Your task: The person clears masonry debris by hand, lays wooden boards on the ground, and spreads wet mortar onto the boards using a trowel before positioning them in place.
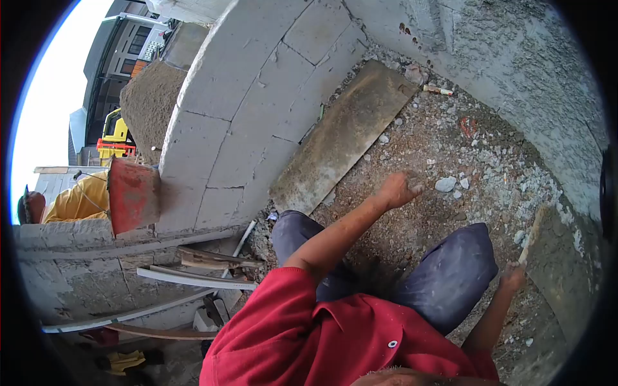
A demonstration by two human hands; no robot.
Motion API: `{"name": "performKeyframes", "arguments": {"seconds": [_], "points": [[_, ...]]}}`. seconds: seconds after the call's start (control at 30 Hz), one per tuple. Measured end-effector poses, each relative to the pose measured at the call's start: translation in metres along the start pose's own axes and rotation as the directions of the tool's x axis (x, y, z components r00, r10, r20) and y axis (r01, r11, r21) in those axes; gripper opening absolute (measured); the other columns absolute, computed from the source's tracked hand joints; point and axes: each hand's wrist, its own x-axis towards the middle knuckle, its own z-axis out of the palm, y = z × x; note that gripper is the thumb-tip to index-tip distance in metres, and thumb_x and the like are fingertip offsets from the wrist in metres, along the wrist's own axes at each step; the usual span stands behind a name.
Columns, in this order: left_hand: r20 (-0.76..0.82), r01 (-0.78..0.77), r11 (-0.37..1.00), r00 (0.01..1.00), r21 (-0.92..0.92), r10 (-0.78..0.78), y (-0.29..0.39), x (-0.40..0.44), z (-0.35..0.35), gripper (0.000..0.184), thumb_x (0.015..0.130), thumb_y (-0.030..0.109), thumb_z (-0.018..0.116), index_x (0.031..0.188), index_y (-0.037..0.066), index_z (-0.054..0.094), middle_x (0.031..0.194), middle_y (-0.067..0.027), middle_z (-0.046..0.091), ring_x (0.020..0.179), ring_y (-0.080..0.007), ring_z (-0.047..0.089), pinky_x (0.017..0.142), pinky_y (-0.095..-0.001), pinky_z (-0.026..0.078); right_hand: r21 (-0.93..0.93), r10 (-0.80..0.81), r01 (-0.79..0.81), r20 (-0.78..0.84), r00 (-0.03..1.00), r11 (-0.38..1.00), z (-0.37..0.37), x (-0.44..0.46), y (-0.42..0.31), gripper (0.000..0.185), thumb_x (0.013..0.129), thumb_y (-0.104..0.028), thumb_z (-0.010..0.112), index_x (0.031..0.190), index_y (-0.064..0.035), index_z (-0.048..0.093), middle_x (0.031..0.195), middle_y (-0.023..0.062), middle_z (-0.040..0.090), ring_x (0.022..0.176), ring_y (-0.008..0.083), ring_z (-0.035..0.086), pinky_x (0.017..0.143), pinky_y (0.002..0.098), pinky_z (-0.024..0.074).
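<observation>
Grip and footing at risk over loose rubble
By the right hand (513, 278), the pale edge of a flat grey board (561, 273) is grasped at the person's right; a slip or scraped fingers could be caused by its rough rim. The left hand (396, 191) is held partly curled over brown, stony ground (418, 222); whether anything is pinched cannot be told. Balance could be lost on jagged white chunks (445, 184). Farther off, the scuffed red bucket (134, 196) could be tipped if knocked.
</observation>
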Motion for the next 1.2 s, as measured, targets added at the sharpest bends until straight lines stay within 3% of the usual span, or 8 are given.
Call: {"name": "performKeyframes", "arguments": {"seconds": [0.13, 0.23, 0.47, 0.57, 0.63, 0.83, 1.07, 1.2], "points": [[0.061, -0.051, 0.987, 0.996, -0.153, 0.061, 0.03, 0.009, 0.036, 0.057, 0.091, 0.042, 0.065, 0.127, -0.003, 0.061, 0.123, -0.0237, 0.064, 0.116, -0.0351, 0.061, 0.102, -0.0403, 0.045, 0.351, 0.304, -0.29, 0.016, 0.952, 0.89, 0.091, -0.07, 0.018, 0.027, 0.101, -0.031, 0.056, 0.116, -0.0079, 0.054, 0.083, 0.0001, 0.047, 0.077, 0.014, 0.049, 0.081, 0.0313, 0.0486], [0.13, 0.065, 0.911, 0.991, -0.407, -0.012, 0.036, 0.014, 0.062, 0.059, 0.095, 0.042, 0.062, 0.129, -0.006, 0.058, 0.124, -0.023, 0.065, 0.117, -0.0301, 0.061, 0.102, -0.0371, 0.045, -0.31, 0.078, 0.019, 0.297, 0.952, 0.95, 0.163, -0.133, 0.025, 0.027, 0.099, -0.027, 0.058, 0.118, -0.0072, 0.056, 0.089, 0.0019, 0.055, 0.08, 0.0162, 0.056, 0.076, 0.0328, 0.051], [0.473, 0.477, 0.564, 0.865, -0.674, -0.167, -0.001, 0.045, 0.121, 0.064, 0.096, 0.043, 0.061, 0.136, -0.005, 0.049, 0.121, -0.0165, 0.063, 0.101, -0.0254, 0.065, 0.087, -0.0338, 0.051, -0.331, -0.096, 0.542, 0.783, 0.615, 0.772, 0.228, -0.17, 0.077, 0.041, 0.099, -0.03, 0.056, 0.13, -0.0033, 0.056, 0.107, 0.0072, 0.067, 0.094, 0.0191, 0.062, 0.084, 0.0339, 0.049], [0.111, 0.271, 0.655, 0.955, -0.706, -0.275, -0.003, 0.039, 0.124, 0.06, 0.094, 0.043, 0.063, 0.13, -0.005, 0.054, 0.119, -0.02, 0.066, 0.102, -0.031, 0.067, 0.089, -0.0379, 0.052, -0.224, 0.362, -0.303, 0.75, 0.553, 0.926, 0.229, -0.198, 0.006, 0.031, 0.1, -0.027, 0.054, 0.118, -0.0036, 0.062, 0.099, 0.0044, 0.066, 0.089, 0.0149, 0.061, 0.079, 0.0317, 0.0485], [-0.173, 0.134, 0.989, 0.975, -0.057, -0.142, -0.022, 0.049, 0.088, 0.056, 0.09, 0.041, 0.066, 0.124, -0.004, 0.059, 0.115, -0.0255, 0.067, 0.105, -0.0381, 0.066, 0.092, -0.0423, 0.052, -0.262, 0.311, -0.175, 0.69, 0.654, 0.949, 0.227, -0.222, -0.063, 0.025, 0.1, -0.026, 0.054, 0.106, -0.004, 0.065, 0.089, 0.0016, 0.064, 0.084, 0.0099, 0.058, 0.075, 0.0289, 0.0475], [0.028, 0.205, 0.788, 0.962, 0.58, -0.271, -0.167, 0.064, -0.068, 0.055, 0.087, 0.045, 0.066, 0.12, 0.001, 0.063, 0.105, -0.0234, 0.069, 0.097, -0.0361, 0.068, 0.087, -0.0428, 0.053, -0.357, -0.016, 0.099, 0.229, 0.973, 0.929, 0.117, -0.164, -0.021, 0.023, 0.097, -0.023, 0.057, 0.1, -0.0027, 0.067, 0.076, -0.0018, 0.055, 0.066, 0.0053, 0.047, 0.055, 0.023, 0.0377], [0.19, 0.781, 0.4, 0.537, -0.479, -0.822, -0.322, -0.083, -0.095, 0.057, 0.095, 0.048, 0.058, 0.11, -0.007, 0.064, 0.096, -0.0228, 0.07, 0.084, -0.0263, 0.07, 0.073, -0.0381, 0.058, -0.584, 0.188, -0.128, 0.044, 0.981, 0.801, 0.086, -0.149, -0.017, 0.019, 0.095, -0.02, 0.059, 0.102, -0.0051, 0.068, 0.082, -0.0015, 0.06, 0.073, 0.0087, 0.053, 0.064, 0.0268, 0.0442], [0.633, 0.586, -0.294, 0.535, -0.755, -0.56, -0.39, -0.17, -0.02, 0.057, 0.097, 0.044, 0.056, 0.114, -0.01, 0.059, 0.101, -0.0218, 0.07, 0.081, -0.0313, 0.07, 0.073, -0.0386, 0.059, -0.698, -0.051, 0.448, 0.51, 0.859, 0.558, 0.201, -0.132, -0.055, 0.022, 0.093, -0.022, 0.061, 0.105, -0.005, 0.069, 0.085, 0.0034, 0.065, 0.077, 0.0149, 0.06, 0.071, 0.0302, 0.0486]]}}
